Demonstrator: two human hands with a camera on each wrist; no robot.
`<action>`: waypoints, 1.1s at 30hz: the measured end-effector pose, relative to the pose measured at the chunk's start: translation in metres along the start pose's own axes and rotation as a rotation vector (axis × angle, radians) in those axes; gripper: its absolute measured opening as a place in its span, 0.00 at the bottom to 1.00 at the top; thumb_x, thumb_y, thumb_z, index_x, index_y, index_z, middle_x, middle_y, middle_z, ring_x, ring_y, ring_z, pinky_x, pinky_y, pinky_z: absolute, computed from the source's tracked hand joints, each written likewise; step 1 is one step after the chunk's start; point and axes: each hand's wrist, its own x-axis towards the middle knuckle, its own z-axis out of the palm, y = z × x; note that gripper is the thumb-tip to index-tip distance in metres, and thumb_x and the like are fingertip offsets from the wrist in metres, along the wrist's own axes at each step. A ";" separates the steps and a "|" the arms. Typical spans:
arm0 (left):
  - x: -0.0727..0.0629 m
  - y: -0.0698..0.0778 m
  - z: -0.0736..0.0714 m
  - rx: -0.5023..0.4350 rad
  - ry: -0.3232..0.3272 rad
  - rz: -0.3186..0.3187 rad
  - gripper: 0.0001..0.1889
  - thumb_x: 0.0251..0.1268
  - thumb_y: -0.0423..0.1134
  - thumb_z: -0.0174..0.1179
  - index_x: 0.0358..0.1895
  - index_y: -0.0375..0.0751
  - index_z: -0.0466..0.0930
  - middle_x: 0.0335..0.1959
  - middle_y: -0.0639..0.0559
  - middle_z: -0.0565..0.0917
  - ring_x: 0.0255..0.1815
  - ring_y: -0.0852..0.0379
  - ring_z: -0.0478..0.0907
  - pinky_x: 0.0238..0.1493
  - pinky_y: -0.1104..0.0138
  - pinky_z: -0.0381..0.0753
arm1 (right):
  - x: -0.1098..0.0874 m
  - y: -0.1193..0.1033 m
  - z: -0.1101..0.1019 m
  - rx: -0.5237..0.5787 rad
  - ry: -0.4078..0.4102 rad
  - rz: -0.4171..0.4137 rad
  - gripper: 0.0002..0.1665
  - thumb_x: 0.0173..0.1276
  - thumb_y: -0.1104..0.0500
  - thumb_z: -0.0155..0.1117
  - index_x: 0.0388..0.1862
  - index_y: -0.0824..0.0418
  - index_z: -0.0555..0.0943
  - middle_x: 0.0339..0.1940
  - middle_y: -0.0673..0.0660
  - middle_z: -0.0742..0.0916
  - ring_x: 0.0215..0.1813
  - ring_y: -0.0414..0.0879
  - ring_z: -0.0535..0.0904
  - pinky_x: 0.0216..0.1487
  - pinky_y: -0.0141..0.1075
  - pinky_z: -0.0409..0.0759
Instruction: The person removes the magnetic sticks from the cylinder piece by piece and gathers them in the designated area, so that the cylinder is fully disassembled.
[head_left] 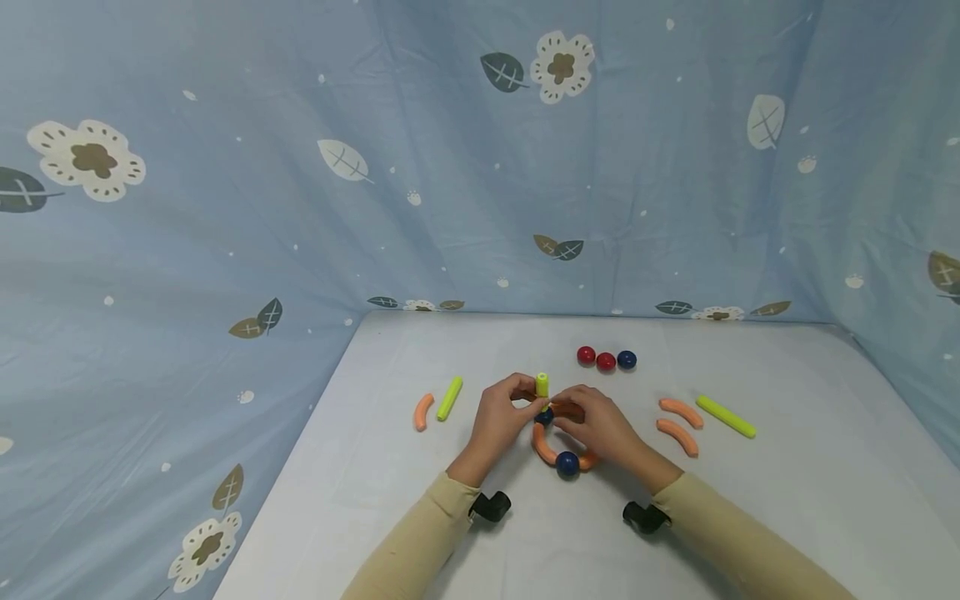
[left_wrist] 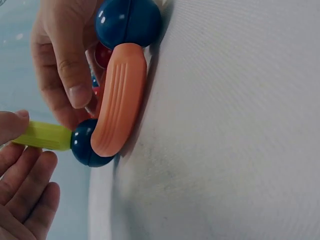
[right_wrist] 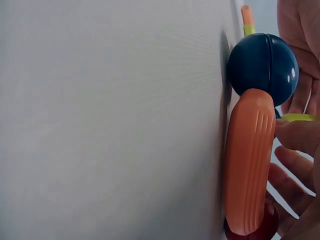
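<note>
My left hand (head_left: 504, 417) pinches a yellow-green straight rod (head_left: 542, 385) between thumb and fingers. The rod stands upright on a dark blue ball (left_wrist: 85, 142), its lower end meeting the ball. That ball belongs to a ring of curved orange rods (left_wrist: 120, 100) and balls lying on the table. My right hand (head_left: 596, 421) is over the ring's far right side, thumb and fingers around a curved orange rod (head_left: 567, 412) beside the same ball. Nearest me in the ring sits another blue ball (head_left: 567, 464). A red ball (right_wrist: 260, 225) in the ring is hidden from the head view.
Two red balls (head_left: 606, 362) and a blue ball (head_left: 627, 360) lie behind the ring. To the left are an orange curved rod (head_left: 423, 412) and a yellow-green rod (head_left: 449, 398). Two orange rods (head_left: 677, 437) and a yellow-green rod (head_left: 725, 416) lie right. A patterned blue cloth (head_left: 480, 167) hangs behind.
</note>
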 end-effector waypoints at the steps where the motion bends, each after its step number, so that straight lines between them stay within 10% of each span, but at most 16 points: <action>1: 0.000 0.000 0.000 -0.001 -0.002 0.000 0.09 0.64 0.42 0.72 0.46 0.52 0.84 0.41 0.62 0.87 0.45 0.65 0.83 0.53 0.56 0.84 | 0.001 0.000 0.001 0.004 -0.004 0.002 0.21 0.65 0.56 0.76 0.56 0.58 0.84 0.52 0.52 0.85 0.58 0.51 0.80 0.61 0.50 0.79; 33: -0.004 -0.004 0.005 0.162 0.074 0.188 0.09 0.63 0.38 0.72 0.45 0.48 0.85 0.40 0.58 0.89 0.45 0.62 0.85 0.51 0.62 0.84 | 0.012 -0.006 0.006 -0.062 -0.026 0.033 0.19 0.64 0.54 0.77 0.52 0.58 0.86 0.49 0.53 0.85 0.53 0.50 0.81 0.57 0.49 0.81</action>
